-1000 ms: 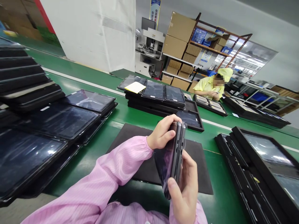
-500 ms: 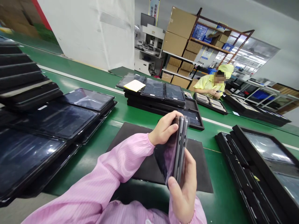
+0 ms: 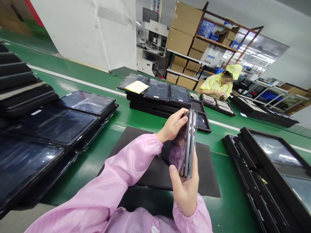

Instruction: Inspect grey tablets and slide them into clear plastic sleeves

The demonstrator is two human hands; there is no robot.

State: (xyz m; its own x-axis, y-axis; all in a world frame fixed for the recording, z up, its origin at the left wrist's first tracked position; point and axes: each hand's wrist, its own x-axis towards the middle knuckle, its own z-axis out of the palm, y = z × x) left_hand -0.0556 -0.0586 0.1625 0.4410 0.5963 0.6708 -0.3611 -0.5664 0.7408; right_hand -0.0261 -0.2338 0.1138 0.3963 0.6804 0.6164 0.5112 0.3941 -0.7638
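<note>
Two tablets (image 3: 189,142) in clear film are held upright together, edges with ports facing me. My left hand (image 3: 173,124) is closed around their upper end, thumb on the near screen. At the lower end my right hand (image 3: 186,184) grips them, its thumb in front and its fingers behind, partly hidden. Beneath them a dark mat (image 3: 206,171) lies on the green table (image 3: 225,168).
Stacked trays of tablets stand at left (image 3: 60,126), behind the mat (image 3: 156,90) and at right (image 3: 277,152). A yellow paper (image 3: 136,86) lies on the back stack. A co-worker in yellow (image 3: 218,84) handles small items across the table.
Both hands still hold the tablets, which are turned slightly more edge-on and raised a little. My right hand has moved up a little and to the left.
</note>
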